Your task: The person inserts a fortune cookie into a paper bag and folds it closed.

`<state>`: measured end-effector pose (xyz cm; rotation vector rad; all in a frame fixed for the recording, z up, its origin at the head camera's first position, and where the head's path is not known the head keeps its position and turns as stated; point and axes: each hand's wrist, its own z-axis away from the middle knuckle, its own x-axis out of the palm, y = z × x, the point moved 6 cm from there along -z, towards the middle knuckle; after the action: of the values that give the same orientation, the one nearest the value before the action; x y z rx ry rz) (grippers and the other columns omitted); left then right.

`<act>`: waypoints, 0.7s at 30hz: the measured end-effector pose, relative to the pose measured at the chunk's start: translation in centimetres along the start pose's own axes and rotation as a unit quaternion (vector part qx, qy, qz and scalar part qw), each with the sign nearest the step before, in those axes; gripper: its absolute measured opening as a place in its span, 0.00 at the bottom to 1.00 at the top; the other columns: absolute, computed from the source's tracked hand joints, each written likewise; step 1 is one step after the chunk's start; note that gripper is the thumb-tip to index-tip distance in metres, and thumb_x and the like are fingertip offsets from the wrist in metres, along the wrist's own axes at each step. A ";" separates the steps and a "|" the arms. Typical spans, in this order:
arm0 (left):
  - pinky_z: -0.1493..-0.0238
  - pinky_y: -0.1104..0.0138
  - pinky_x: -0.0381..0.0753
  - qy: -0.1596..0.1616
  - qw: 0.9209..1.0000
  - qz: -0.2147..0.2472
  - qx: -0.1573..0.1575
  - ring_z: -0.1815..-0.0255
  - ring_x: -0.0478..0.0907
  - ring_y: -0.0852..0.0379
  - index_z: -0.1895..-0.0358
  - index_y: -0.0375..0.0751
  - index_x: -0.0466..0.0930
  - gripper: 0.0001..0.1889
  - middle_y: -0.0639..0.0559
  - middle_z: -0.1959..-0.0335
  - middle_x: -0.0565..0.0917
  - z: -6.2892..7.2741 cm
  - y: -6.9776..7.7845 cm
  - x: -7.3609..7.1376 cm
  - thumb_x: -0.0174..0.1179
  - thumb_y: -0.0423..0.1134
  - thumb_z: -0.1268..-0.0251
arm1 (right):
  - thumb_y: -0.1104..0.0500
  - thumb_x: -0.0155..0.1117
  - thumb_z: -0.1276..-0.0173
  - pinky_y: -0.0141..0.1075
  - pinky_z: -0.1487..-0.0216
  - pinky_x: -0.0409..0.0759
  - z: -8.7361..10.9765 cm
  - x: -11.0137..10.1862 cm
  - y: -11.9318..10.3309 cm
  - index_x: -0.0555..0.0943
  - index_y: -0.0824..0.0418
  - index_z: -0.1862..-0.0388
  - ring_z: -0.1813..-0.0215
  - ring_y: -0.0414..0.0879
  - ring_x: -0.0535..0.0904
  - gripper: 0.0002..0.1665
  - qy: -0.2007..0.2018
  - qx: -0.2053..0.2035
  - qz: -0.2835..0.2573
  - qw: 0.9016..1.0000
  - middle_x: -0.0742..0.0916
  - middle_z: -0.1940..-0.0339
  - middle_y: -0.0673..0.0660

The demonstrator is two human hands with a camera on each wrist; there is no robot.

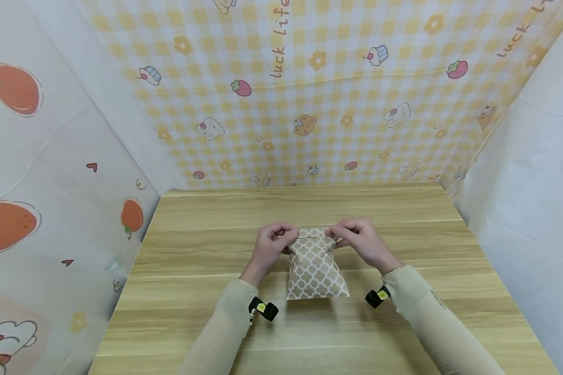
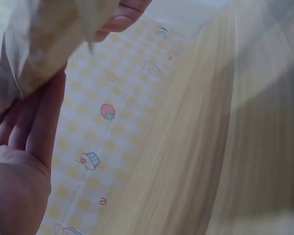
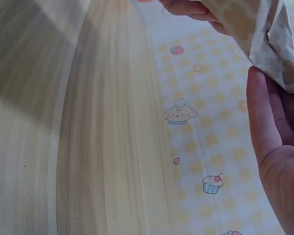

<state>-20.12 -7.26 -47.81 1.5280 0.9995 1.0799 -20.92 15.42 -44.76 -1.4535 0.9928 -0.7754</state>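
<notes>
A small tan paper bag (image 1: 316, 268) with a white lattice pattern is held up in front of me, its top edge folded over in a band. My left hand (image 1: 270, 248) pinches the left end of that fold between thumb and fingers. At the right end, my right hand (image 1: 362, 242) grips the fold the same way. In the left wrist view the bag (image 2: 49, 44) rests against the fingers of the left hand (image 2: 19, 161). The right wrist view has the bag's corner (image 3: 274, 58) between the fingers of the right hand (image 3: 279, 142).
Beneath the bag spreads a wood-grain table (image 1: 192, 260). A yellow checked cloth (image 1: 262, 104) with cartoon prints hangs behind its far edge. White sheets (image 1: 521, 156) hang at both sides. A black wrist camera (image 1: 265, 310) sits on each sleeve.
</notes>
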 end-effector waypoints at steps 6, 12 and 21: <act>0.68 0.63 0.91 0.015 0.998 -0.054 -0.021 0.72 0.87 0.56 0.48 0.31 0.85 0.14 0.45 0.62 0.90 -0.1 0.1 -0.1 0.71 0.35 0.32 | 0.63 0.61 0.20 0.44 0.55 0.92 0.0 0.0 -0.2 0.86 0.76 0.52 0.56 0.48 0.89 0.15 0.000 0.014 0.029 0.999 0.91 0.54 0.60; 0.69 0.67 0.89 0.025 0.996 -0.083 -0.004 0.72 0.87 0.57 0.49 0.32 0.88 0.14 0.41 0.64 0.92 -0.3 0.4 0.1 0.73 0.34 0.35 | 0.55 0.66 0.21 0.40 0.48 0.89 -0.7 0.1 -1.0 0.85 0.60 0.40 0.48 0.49 0.88 0.17 0.002 0.009 0.145 0.989 0.90 0.45 0.58; 0.66 0.60 0.91 0.009 0.996 -0.088 0.012 0.65 0.91 0.43 0.56 0.31 0.90 0.08 0.41 0.64 0.92 -0.2 0.4 1.1 0.73 0.30 0.35 | 0.56 0.72 0.26 0.38 0.58 0.90 -2.5 3.3 -2.1 0.90 0.60 0.47 0.57 0.44 0.89 0.14 -0.075 -0.046 0.271 0.958 0.92 0.54 0.54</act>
<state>-19.95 -6.24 -47.27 1.4220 1.1410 0.9608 -21.40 11.35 -42.65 -1.2095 1.2449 -0.2174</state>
